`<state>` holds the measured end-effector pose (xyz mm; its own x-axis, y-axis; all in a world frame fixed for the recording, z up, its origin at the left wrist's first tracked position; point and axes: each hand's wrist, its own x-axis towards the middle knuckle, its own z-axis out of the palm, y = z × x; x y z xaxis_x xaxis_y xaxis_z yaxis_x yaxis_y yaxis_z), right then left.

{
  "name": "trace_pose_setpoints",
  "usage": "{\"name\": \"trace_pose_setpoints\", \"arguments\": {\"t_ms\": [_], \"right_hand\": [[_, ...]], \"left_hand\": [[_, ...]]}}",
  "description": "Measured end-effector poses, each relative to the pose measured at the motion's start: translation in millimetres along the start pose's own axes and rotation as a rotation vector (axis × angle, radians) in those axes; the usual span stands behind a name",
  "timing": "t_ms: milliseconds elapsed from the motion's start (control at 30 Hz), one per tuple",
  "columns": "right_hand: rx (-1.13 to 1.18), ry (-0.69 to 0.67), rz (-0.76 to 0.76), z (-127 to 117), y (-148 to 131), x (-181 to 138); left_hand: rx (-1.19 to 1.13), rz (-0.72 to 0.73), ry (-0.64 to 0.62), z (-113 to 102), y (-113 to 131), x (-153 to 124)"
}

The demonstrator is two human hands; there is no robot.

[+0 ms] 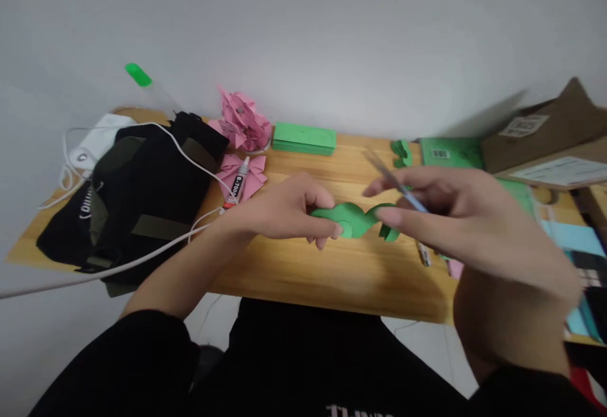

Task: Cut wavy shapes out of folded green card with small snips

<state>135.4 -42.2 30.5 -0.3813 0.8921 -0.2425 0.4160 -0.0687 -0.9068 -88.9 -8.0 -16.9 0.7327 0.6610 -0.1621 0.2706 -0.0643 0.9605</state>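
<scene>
A folded green paper piece with wavy cut edges (353,220) is held above the wooden table. My left hand (298,211) is closed on its left end, thumb in front and fingers behind. My right hand (455,215) is closed round scissors (401,186), whose blades point up and left, blurred by motion; their handles are mostly hidden by the fingers. The right thumb tip meets the paper's right end, where folded layers hang down. Behind, another wavy green paper piece (402,153) lies on the table.
On the left are a black bag (152,189), a white cable (142,265), pink folded paper (241,120) and a glue tube (237,186). A green paper stack (303,139) lies at the back. A cardboard box (545,132) stands right; a pen (423,254) lies below my right hand.
</scene>
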Motion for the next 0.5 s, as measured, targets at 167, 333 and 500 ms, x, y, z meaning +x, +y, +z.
{"name": "trace_pose_setpoints", "arguments": {"t_ms": [167, 333, 500], "right_hand": [[-0.237, -0.081, 0.003, 12.0, -4.3, 21.8], [-0.193, -0.084, -0.027, 11.2, 1.8, 20.3], [-0.079, -0.037, -0.047, 10.0, 4.5, 17.3]], "left_hand": [[0.139, 0.082, -0.072, -0.8, 2.2, 3.8], [0.119, 0.085, -0.085, -5.5, 7.4, 3.7], [-0.187, -0.003, 0.074, 4.7, -7.2, 3.3]]}}
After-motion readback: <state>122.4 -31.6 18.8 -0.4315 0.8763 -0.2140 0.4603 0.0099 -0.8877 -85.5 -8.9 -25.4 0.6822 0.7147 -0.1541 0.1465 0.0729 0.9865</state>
